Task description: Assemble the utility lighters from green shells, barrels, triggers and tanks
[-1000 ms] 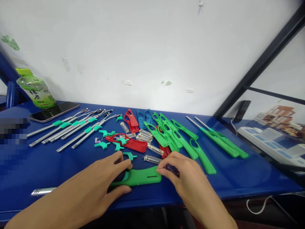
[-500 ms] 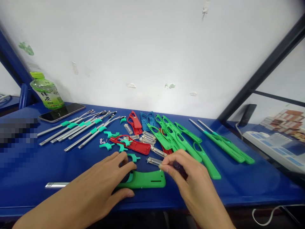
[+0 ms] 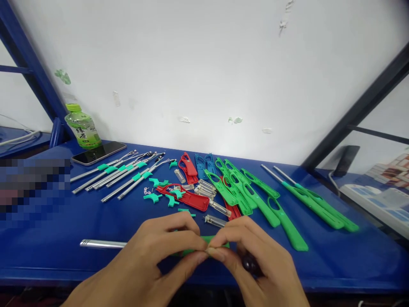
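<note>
Both hands meet at the front of the blue table (image 3: 128, 217), over a green casing (image 3: 209, 240) with a silver tube (image 3: 102, 244) sticking out to the left. My left hand (image 3: 172, 251) is closed, its thumb and forefinger pinched at the casing's right part; what they pinch is hidden. My right hand (image 3: 249, 256) pinches at the same spot, fingertips touching the left ones, on something too small to make out. A dark round handle (image 3: 251, 263) shows within its curled fingers. Just behind lies a clear cartridge (image 3: 215, 221).
Silver tubes with teal pieces (image 3: 128, 181) lie at left, near a phone (image 3: 99, 152) and a bottle (image 3: 83, 128). Red casings (image 3: 191, 200), teal triggers (image 3: 152, 197) and blue casings (image 3: 204, 165) fill the middle. Green casings (image 3: 262, 204) and long green lighters (image 3: 316, 204) lie at right.
My left hand has moved right from the casing's middle and closed into a pinch. My right hand has come in to meet it. The view has shifted slightly.
</note>
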Tool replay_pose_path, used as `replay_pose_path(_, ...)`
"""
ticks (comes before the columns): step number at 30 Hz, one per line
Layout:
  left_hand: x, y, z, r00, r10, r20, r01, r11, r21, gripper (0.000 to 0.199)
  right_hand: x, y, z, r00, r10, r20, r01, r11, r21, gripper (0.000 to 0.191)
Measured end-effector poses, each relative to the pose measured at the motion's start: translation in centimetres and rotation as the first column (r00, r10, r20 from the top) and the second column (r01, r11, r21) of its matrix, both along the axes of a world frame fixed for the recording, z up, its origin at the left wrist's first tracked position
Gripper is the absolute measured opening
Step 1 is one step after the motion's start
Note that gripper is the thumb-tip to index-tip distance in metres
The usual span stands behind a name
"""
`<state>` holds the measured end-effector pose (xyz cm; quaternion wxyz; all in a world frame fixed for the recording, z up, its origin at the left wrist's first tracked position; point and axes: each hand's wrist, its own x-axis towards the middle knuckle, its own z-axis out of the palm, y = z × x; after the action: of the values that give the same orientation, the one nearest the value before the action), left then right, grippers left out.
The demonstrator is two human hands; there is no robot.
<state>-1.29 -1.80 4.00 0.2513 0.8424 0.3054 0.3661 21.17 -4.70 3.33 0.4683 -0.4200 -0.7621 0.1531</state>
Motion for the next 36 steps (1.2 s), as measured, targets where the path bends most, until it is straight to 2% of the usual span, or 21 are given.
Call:
replay_pose_path(2, -1.4, 1.2, -0.3, 0.988, 0.131, -0.082, -0.119, 0.983, 0.138, 0.024, 0.2, 0.0, 0.0, 1.0, -0.028, 0.014, 0.028, 0.999, 0.024, 0.013)
replay_pose_path(4, -3.5, 2.8, -0.3, 0.91, 0.374, -0.176, -0.305, 0.895, 0.325, 0.022, 0.4, 0.0, 0.2, 0.997, -0.082, 0.017, 0.081, 0.996, 0.047, 0.017)
replay_pose_path(5, -4.7, 3.6, -0.3, 0.812, 0.521, -0.263, -0.403, 0.826, 0.393, 0.025, 0.5, 0.0, 0.3, 0.995, -0.101, 0.018, 0.1, 0.993, 0.056, 0.017)
replay_pose_path(6, -6.0, 4.4, -0.1, 0.677, 0.631, -0.379, -0.469, 0.767, 0.438, 0.029, 0.6, -0.1, 0.4, 0.994, -0.11, 0.022, 0.109, 0.992, 0.058, 0.015)
replay_pose_path(9, -9.0, 6.1, 0.2, 0.498, 0.698, -0.514, -0.547, 0.713, 0.438, 0.034, 0.8, -0.2, 0.7, 0.992, -0.114, 0.05, 0.112, 0.993, 0.033, 0.012)
replay_pose_path(12, -10.3, 7.1, -0.1, 0.441, 0.691, -0.573, -0.566, 0.71, 0.42, 0.035, 0.9, -0.4, 0.8, 0.988, -0.131, 0.077, 0.13, 0.991, 0.011, 0.013)
replay_pose_path(18, -10.0, 8.0, -0.9, 0.466, 0.647, -0.604, -0.543, 0.748, 0.381, 0.035, 1.3, -0.5, 0.9, 0.982, -0.133, 0.137, 0.131, 0.991, 0.02, 0.022)
replay_pose_path(21, -9.8, 7.6, -0.8, 0.511, 0.638, -0.577, -0.527, 0.762, 0.376, 0.039, 2.2, -0.5, 0.6, 0.955, -0.148, 0.259, 0.151, 0.988, 0.006, 0.025)
replay_pose_path(24, -9.3, 6.4, -0.3, 0.584, 0.595, -0.552, -0.485, 0.801, 0.351, 0.039, 3.2, -0.4, -0.6, 0.902, -0.133, 0.411, 0.169, 0.984, -0.054, 0.028)
replay_pose_path(27, -8.5, 4.4, 0.1, 0.733, 0.397, -0.552, -0.354, 0.916, 0.19, 0.032, 3.8, -0.4, -2.3, 0.843, -0.123, 0.524, 0.184, 0.981, -0.066, 0.024)
replay_pose_path(29, -8.0, 3.1, 0.3, 0.796, 0.228, -0.561, -0.247, 0.968, 0.043, 0.019, 3.8, -0.4, -3.2, 0.807, -0.14, 0.573, 0.2, 0.979, -0.043, 0.034)
replay_pose_path(30, -7.8, 2.6, 0.3, 0.805, 0.167, -0.569, -0.208, 0.978, -0.007, 0.016, 3.7, -0.4, -3.6, 0.793, -0.151, 0.59, 0.211, 0.977, -0.032, 0.038)
replay_pose_path(32, -7.7, 2.1, -0.1, 0.799, 0.111, -0.591, -0.18, 0.982, -0.058, 0.021, 3.4, -0.2, -4.0, 0.769, -0.177, 0.614, 0.235, 0.972, -0.014, 0.041)
replay_pose_path(34, -7.9, 2.0, -0.7, 0.781, 0.069, -0.621, -0.171, 0.98, -0.105, 0.012, 3.1, 0.1, -4.2, 0.754, -0.193, 0.628, 0.253, 0.967, -0.006, 0.039)
replay_pose_path(36, -8.2, 2.0, -1.5, 0.772, 0.061, -0.633, -0.159, 0.982, -0.099, 0.008, 3.1, 0.3, -4.2, 0.755, -0.186, 0.629, 0.255, 0.967, -0.021, 0.034)
